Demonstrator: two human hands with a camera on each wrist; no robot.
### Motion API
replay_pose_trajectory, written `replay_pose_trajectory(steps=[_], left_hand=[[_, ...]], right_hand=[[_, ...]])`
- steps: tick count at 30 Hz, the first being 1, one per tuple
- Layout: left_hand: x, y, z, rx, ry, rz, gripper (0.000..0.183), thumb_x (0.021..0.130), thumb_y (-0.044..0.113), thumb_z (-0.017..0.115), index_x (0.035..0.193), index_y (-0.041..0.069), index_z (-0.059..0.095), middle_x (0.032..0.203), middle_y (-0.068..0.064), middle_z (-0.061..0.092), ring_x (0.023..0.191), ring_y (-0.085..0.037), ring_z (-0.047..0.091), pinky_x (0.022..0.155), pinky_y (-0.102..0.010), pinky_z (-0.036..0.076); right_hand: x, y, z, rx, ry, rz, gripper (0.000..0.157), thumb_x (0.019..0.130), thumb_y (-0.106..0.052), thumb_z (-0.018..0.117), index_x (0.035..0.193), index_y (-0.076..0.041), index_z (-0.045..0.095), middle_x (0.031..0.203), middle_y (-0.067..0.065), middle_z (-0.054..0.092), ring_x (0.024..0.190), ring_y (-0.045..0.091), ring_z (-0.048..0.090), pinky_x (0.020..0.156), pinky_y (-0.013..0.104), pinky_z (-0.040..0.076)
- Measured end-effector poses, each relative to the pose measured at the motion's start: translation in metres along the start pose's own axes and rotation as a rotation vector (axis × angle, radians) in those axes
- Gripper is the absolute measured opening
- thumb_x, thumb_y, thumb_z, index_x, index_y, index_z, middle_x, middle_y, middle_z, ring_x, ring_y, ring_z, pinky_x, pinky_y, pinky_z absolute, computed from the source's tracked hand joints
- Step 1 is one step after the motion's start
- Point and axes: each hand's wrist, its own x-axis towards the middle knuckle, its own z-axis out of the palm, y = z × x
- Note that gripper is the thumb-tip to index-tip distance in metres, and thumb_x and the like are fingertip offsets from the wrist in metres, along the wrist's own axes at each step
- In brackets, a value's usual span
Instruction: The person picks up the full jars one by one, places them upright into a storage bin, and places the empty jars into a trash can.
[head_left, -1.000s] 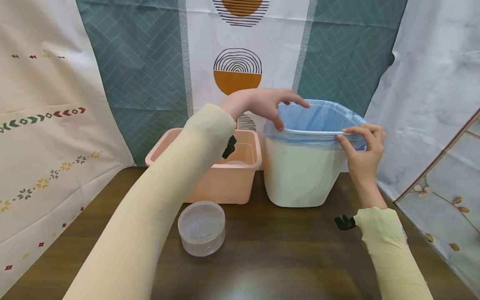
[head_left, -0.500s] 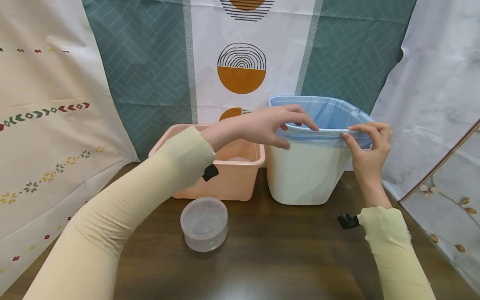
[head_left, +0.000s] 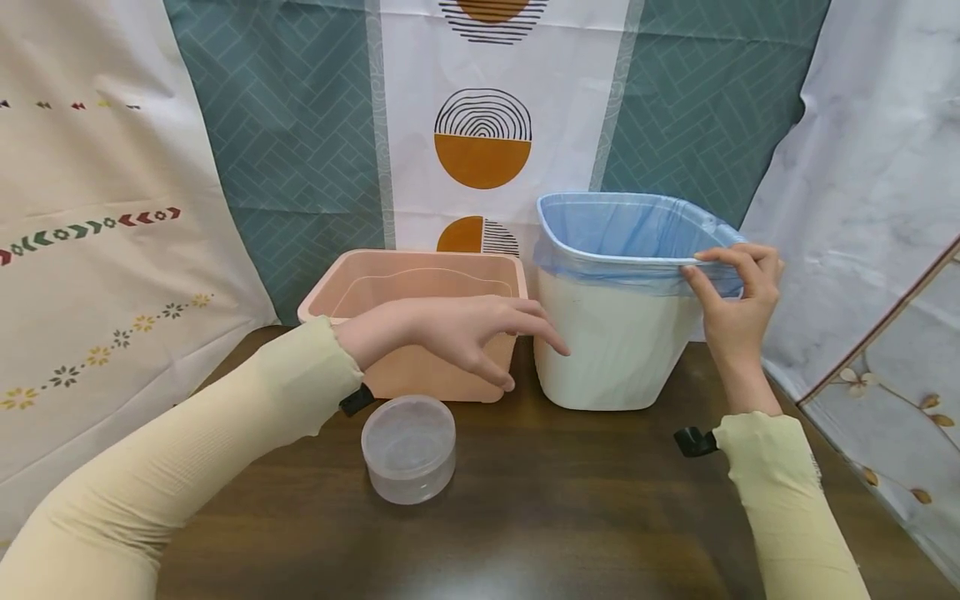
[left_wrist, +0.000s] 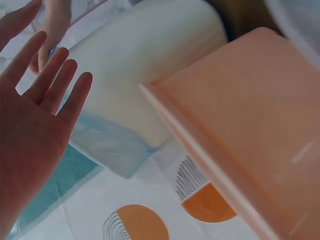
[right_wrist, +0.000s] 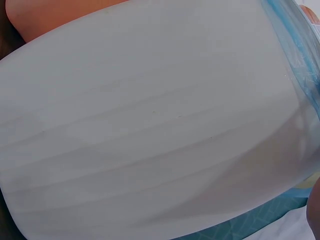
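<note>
A white trash can (head_left: 611, 346) stands at the back right of the table, with a blue bag (head_left: 637, 229) lining it and folded down over its rim. My right hand (head_left: 738, 292) pinches the bag-covered rim at the front right corner between thumb and fingers. In the head view my left hand (head_left: 480, 333) hovers in front of a pink plastic basin (head_left: 442, 375), holding nothing. Its fingers extend loosely toward the can, and the left wrist view shows the left palm (left_wrist: 32, 125) with fingers spread. The right wrist view is mostly filled by the can's side (right_wrist: 150, 115).
On the wooden table (head_left: 525, 500), a round clear lidded container (head_left: 408, 450) sits in front of the basin. Patterned cloths hang behind and on both sides, including a green and white one (head_left: 300, 150) at the back.
My left hand has left the rim of the can and moved down and left, in front of the basin. The right hand keeps its pinch on the rim.
</note>
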Motion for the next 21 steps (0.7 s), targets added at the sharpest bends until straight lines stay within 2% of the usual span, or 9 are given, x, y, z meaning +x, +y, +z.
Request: replay_pose_trajectory(steps=[9,17,21], left_hand=[[-0.028,-0.004,0.023,0.034,-0.022,-0.036,0.062,0.086,0.018,0.073,0.143,0.027,0.049,0.146,0.008,0.045,0.139,-0.011,0.038,0.115,-0.034,0.036],[-0.044,-0.004,0.045,0.025,-0.043,-0.043,0.064,0.085,0.018,0.074,0.143,0.027,0.048,0.148,0.007,0.043,0.14,-0.011,0.037,0.113,-0.031,0.038],[-0.054,-0.004,0.055,0.047,-0.05,-0.069,0.065,0.085,0.018,0.074,0.144,0.025,0.048,0.149,0.004,0.041,0.14,-0.013,0.038,0.112,-0.033,0.039]], right_hand=[[0.002,0.021,-0.003,-0.025,0.003,0.005,0.024,0.08,-0.008,0.08,0.096,0.008,0.072,0.097,-0.025,0.049,0.109,0.001,0.042,0.099,0.026,0.027],[0.001,0.019,-0.004,-0.017,0.004,-0.006,0.024,0.079,-0.007,0.081,0.095,0.009,0.072,0.097,-0.025,0.05,0.108,0.002,0.042,0.1,0.026,0.027],[0.001,0.014,-0.002,-0.004,0.0,-0.01,0.024,0.079,-0.007,0.081,0.094,0.009,0.072,0.097,-0.025,0.05,0.108,0.002,0.042,0.101,0.026,0.027]])
